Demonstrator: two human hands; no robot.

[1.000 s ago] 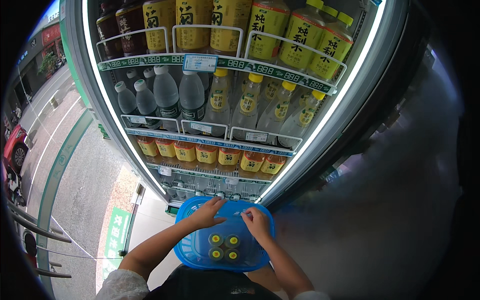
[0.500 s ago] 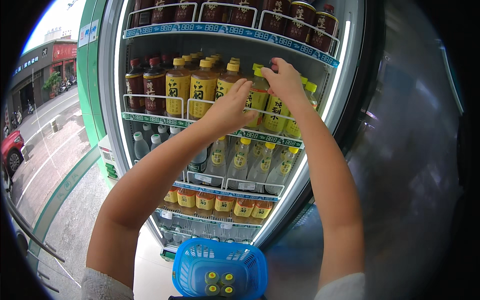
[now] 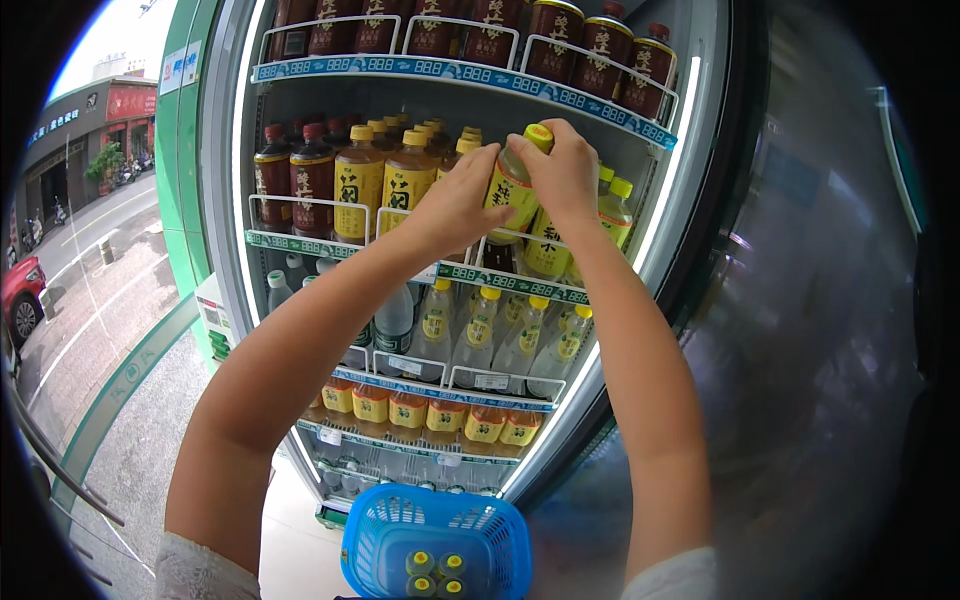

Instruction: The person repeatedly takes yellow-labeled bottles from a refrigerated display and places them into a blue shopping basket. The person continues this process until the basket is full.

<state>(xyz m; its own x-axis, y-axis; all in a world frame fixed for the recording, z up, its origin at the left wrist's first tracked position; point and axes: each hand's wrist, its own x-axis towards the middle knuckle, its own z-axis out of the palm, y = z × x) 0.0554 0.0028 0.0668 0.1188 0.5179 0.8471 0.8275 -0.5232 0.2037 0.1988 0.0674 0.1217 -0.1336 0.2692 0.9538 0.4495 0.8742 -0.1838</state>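
A yellow-capped drink bottle (image 3: 512,192) with a yellow-green label is raised and tilted above the shelf rail. My right hand (image 3: 566,172) is closed around its upper right side, just below the cap. Against its left side lies my left hand (image 3: 455,205), fingers behind and thumb across the front of the label. Right of it stand matching bottles (image 3: 548,245), partly covered by my right hand and wrist. My left hand also hides part of the row of chrysanthemum-labelled yellow bottles (image 3: 408,180).
The upright fridge has wire-railed shelves, with dark red-brown bottles (image 3: 495,40) on top and clear yellow-capped bottles (image 3: 480,325) lower down. A blue basket (image 3: 350,545) holding several yellow-capped bottles stands below. The dark open door (image 3: 790,330) is at right; a street lies left.
The bottle has come up and tilted, leaving a gap in the front row. My right hand has lowered onto it, and my left hand now touches its side.
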